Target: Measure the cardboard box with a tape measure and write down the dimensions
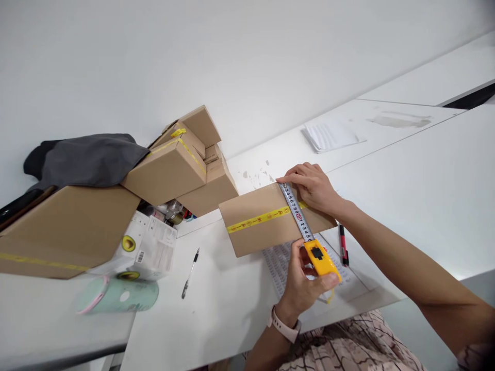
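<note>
A cardboard box [255,234] with yellow printed tape along its middle lies in front of me on the white desk. My left hand [303,281], with a pale pink watch on its wrist, grips the yellow case of a tape measure [323,262] at the box's near edge. Its steel blade [296,211] is pulled out across the top of the box. At the far edge, my right hand [311,185] pinches the blade's end, its other fingers resting over the box's right part. The blade's very tip is partly hidden by these fingers.
Under the box's near right side lies a printed sheet [276,268], with a red and black marker [343,245] beside it. A pen [190,273] lies to the left. Stacked cardboard boxes [166,172], a mint-green bottle [131,294] and papers [332,136] stand around.
</note>
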A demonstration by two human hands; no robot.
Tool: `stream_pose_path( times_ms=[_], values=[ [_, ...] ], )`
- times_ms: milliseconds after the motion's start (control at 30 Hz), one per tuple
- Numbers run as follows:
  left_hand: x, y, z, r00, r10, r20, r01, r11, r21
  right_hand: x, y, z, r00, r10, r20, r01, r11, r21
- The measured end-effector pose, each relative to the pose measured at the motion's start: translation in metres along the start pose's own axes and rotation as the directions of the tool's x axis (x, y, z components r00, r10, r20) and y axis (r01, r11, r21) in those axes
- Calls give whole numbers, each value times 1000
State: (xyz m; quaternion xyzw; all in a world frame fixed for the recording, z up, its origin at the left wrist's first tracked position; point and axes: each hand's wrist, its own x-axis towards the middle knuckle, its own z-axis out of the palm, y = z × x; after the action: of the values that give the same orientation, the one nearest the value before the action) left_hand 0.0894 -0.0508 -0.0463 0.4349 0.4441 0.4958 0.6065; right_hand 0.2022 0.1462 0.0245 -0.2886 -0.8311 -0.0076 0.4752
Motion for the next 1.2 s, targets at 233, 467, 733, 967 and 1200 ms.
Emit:
stream_pose_path(
  times_ms=[233,467,733,967,1200],
  values=[
    [-2,-5,0,1000,-4,-5,4,999,-35,0,1,0,1000,2,2,-2,1000,2],
    [0,-1,1,1000,-22,-22,21,999,-44,1,-3,-3,999,28,35,-28,1000,-5],
    [-68,14,-26,915,347,-206,-311,931,191,-4,-10,-10,995,78,56,-79,997,13],
    [-91,22,-108,542,640,-545,-457,768,448,-34,-32,-22,996,84,-35,-80,991,110],
    [-88,-2,-105,623,555,-551,-358,829,431,-89,-50,-17,986,160,-48,-153,980,126]
  ],
)
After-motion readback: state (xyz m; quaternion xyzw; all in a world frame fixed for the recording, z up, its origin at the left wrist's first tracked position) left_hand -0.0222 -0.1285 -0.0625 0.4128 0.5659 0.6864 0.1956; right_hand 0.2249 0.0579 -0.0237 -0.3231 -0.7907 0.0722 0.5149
